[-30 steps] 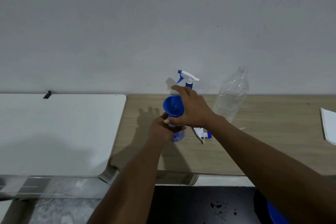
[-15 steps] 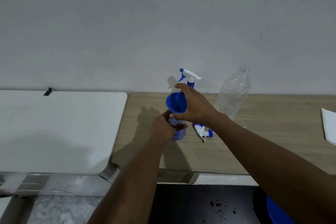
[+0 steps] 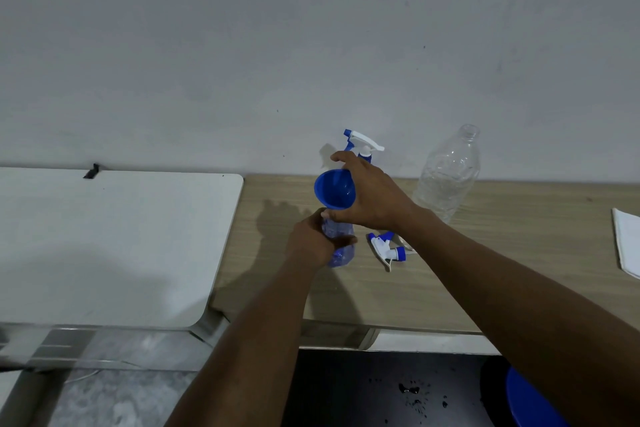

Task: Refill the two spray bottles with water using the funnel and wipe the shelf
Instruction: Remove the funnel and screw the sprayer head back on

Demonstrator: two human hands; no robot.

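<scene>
Left hand (image 3: 311,239) clamps the open spray bottle (image 3: 337,246) upright on the worktop (image 3: 485,270); right hand (image 3: 372,196) pinches the funnel (image 3: 334,189) over its neck. A loose, tilted funnel could spill water.

head view looks forward and down, close over the wooden shelf (image 3: 485,270).

Dim, flat light; the hands (image 3: 346,218) cast a soft shadow leftward, and the edges bow slightly.
</scene>
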